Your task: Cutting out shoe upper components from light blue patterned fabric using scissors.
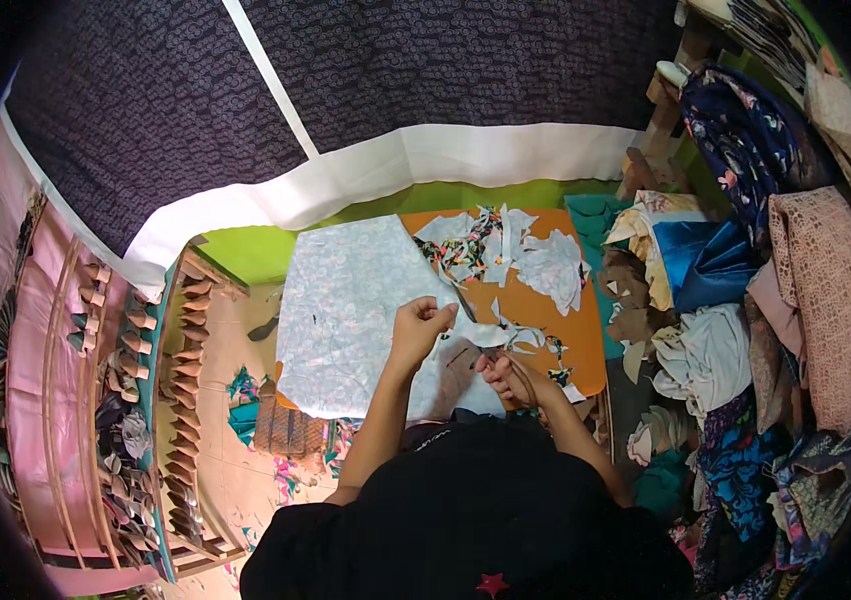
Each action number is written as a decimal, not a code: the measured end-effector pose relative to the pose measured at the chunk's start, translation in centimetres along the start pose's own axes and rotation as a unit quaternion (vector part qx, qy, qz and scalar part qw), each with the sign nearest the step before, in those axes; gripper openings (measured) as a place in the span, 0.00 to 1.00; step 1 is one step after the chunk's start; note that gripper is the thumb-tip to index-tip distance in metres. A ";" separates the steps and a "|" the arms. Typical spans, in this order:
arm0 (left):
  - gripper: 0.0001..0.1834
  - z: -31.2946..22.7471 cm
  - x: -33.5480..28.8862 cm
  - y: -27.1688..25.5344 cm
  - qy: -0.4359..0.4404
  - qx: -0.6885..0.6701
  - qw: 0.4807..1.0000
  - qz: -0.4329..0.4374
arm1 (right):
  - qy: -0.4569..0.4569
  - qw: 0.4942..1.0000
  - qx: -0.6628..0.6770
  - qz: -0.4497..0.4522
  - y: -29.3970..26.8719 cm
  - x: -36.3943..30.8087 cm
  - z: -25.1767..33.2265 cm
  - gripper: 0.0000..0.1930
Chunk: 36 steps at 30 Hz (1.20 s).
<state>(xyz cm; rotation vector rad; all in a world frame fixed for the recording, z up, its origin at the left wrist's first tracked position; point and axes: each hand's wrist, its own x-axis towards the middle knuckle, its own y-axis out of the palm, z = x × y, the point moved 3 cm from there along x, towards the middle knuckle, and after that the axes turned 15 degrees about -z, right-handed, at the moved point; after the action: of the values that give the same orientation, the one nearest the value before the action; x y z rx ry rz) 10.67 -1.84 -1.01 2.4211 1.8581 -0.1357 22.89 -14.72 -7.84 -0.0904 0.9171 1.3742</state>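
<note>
A large white fabric piece (345, 300) with a faint pattern covers the left and middle of an orange table (593, 340). Over its right part, my left hand (423, 328) is closed, thumb and fingers pinching the cloth near its edge. To the right and nearer my body, my right hand (507, 378) is wrapped around the handles of scissors (522, 378), mostly hidden by the fingers. A curled white fabric strip (488, 335) lies just beyond that hand. Thin dark lines mark the cloth between the hands.
White and floral scraps (550, 265) lie on the table's far right. Folded cloths (705, 360) and hanging garments are heaped at the right. Wooden racks with shoe-shaped forms (185, 400) stand at the left. A dark patterned curtain (425, 80) hangs behind; floor scraps (290, 425) lie lower left.
</note>
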 end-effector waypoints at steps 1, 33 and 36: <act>0.12 -0.1 -0.1 0.0 -0.006 -0.011 1.000 -0.012 | 0.027 0.999 0.040 -0.004 0.1 0.1 -0.2 0.16; 0.10 0.5 -0.2 -0.7 0.015 0.004 1.000 -0.014 | -0.034 0.996 -0.045 -0.062 1.9 -0.3 0.4 0.17; 0.10 0.1 -0.3 -0.9 0.015 0.002 1.000 -0.014 | -0.029 0.998 -0.046 -0.027 2.1 -0.2 0.4 0.14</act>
<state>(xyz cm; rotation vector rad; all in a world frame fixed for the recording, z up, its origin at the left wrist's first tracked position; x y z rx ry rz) 9.77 -1.88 -1.11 2.4128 1.9070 -0.1072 21.28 -14.09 -6.50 -0.1445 0.7968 1.3615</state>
